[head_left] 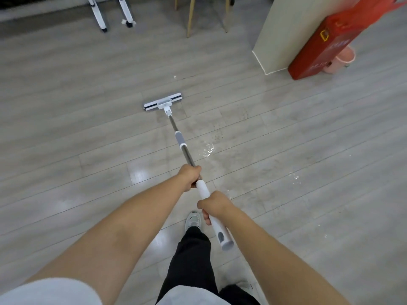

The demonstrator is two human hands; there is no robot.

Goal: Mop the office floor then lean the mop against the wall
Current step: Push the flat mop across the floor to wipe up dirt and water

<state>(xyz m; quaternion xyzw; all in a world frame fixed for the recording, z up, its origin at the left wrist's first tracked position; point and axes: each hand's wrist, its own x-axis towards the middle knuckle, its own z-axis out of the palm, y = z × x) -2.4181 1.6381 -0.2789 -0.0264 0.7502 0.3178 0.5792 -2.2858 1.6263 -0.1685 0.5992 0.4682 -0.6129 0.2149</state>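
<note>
Now | hands: left hand [189, 176], right hand [214, 205] clamped on mop [180, 140] | pink bucket [346, 57] half hidden behind red bag [319, 47]

The white wheeled legs [99, 16] at the upper left and the wooden legs [190, 16] at the top centre are cut off by the top edge. The pink bucket [346, 56] at the upper right is mostly hidden behind the red bag [319, 47], whose print is too blurred to read. The left hand [190, 177] covers a part of the shaft of the mop [180, 140].
</note>
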